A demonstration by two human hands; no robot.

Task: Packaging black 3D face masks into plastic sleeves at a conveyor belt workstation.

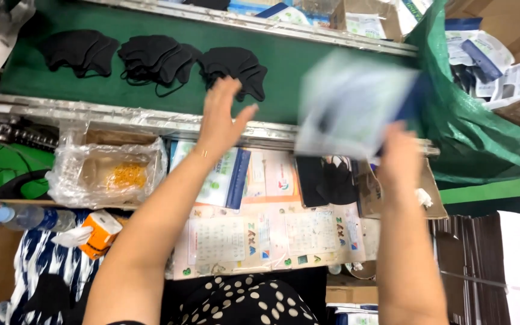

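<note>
head | three mask piles (157, 57) lay on the green belt (296, 66); left hand (221, 117) spread open, fingertips at the third pile (236, 69); right hand (398, 153) gripped one blurred packet (350, 111) raised over the belt's near edge; hands well apart

Light is bright and even, coming from overhead, with soft, faint shadows under the stacks of black fabric face masks (157, 57) on the dull green conveyor belt (296, 66). The belt's near metal rail (91, 114) shows pale glare, as does the crinkled clear plastic bag (106, 171) just below it. Right of the masks, the pale flat packet (350, 105) and the right hand (399, 153) under it smear with motion blur; the left hand (224, 117) is slightly soft. Straight edges bow slightly toward the corners.
</note>
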